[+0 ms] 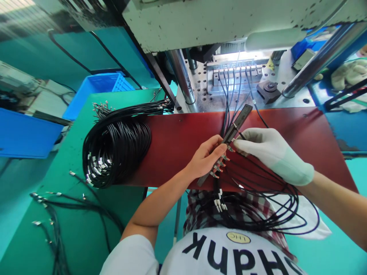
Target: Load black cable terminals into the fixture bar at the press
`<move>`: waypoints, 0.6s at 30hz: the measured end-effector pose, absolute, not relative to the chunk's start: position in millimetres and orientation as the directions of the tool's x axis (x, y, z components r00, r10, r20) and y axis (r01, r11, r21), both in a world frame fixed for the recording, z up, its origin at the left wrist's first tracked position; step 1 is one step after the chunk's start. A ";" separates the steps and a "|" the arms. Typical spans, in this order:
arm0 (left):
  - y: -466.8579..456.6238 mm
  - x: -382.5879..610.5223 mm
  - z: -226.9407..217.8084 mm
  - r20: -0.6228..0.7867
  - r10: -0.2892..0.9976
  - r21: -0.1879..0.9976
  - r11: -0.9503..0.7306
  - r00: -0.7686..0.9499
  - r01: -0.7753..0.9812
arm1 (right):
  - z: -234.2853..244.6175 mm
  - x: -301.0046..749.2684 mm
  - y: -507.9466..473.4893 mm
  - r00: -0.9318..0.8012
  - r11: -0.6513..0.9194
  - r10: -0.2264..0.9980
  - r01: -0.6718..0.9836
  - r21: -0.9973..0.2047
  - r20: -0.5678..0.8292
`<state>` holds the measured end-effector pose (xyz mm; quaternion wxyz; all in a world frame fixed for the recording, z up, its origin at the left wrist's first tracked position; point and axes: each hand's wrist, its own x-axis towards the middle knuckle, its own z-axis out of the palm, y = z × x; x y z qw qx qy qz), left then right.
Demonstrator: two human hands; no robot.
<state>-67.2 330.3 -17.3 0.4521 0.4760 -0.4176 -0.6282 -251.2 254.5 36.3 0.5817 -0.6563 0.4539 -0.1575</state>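
Near the red board's (pixel 177 145) front edge, left hand (pixel 207 156) and gloved right hand (pixel 272 152) pinched the black bar (pixel 233 128) holding cable ends

A long dark bar (pixel 229 133) carrying a row of metal-tipped cable ends is being held over the red board (pixel 177 141), pinched by the bare left hand (pixel 206 156) and steadied by the gloved right hand (pixel 269 149). Black cables (pixel 258 214) are being looped down over the lap. A coiled cable bundle (pixel 114 152) is being rested at the board's left end, near a blue crate (pixel 97 88).
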 end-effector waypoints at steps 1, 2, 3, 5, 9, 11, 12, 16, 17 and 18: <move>330.2 -67.5 -17.9 -0.201 -0.972 0.965 -0.218 -0.125 0.143 | 35.1 -251.2 255.2 0.532 0.069 -0.790 -0.414 -0.908 -0.303; 330.2 -67.8 -18.4 -0.181 -0.977 0.974 -0.194 -0.111 0.116 | 34.0 -251.8 255.8 0.526 0.057 -0.799 -0.415 -0.908 -0.291; 330.2 -68.3 -18.6 -0.167 -0.981 0.980 -0.177 -0.101 0.095 | 33.3 -252.8 256.4 0.521 0.055 -0.804 -0.416 -0.908 -0.287; 330.3 -69.4 -18.6 -0.175 -0.980 0.979 -0.183 -0.098 0.086 | 33.2 -255.9 256.7 0.521 0.070 -0.799 -0.416 -0.907 -0.300; 330.8 -71.1 -17.5 -0.263 -0.952 0.937 -0.290 -0.153 0.196 | 36.5 -261.6 254.6 0.570 0.100 -0.754 -0.390 -0.915 -0.326; 330.9 -71.1 -17.3 -0.279 -0.944 0.920 -0.315 -0.174 0.234 | 37.3 -261.9 253.6 0.594 0.099 -0.741 -0.363 -0.926 -0.312; 330.9 -70.8 -17.4 -0.280 -0.943 0.920 -0.316 -0.178 0.232 | 37.1 -261.2 253.4 0.599 0.098 -0.740 -0.352 -0.931 -0.305; 330.8 -69.1 -18.2 -0.203 -0.968 0.972 -0.218 -0.148 0.090 | 32.6 -256.4 254.6 0.574 0.082 -0.765 -0.362 -0.929 -0.291; 330.6 -68.8 -18.3 -0.170 -0.976 0.984 -0.176 -0.134 0.038 | 30.6 -255.5 255.1 0.567 0.067 -0.774 -0.370 -0.927 -0.282; 330.4 -68.6 -18.4 -0.140 -0.983 0.990 -0.140 -0.122 -0.007 | 28.5 -255.0 255.6 0.562 0.049 -0.781 -0.380 -0.924 -0.273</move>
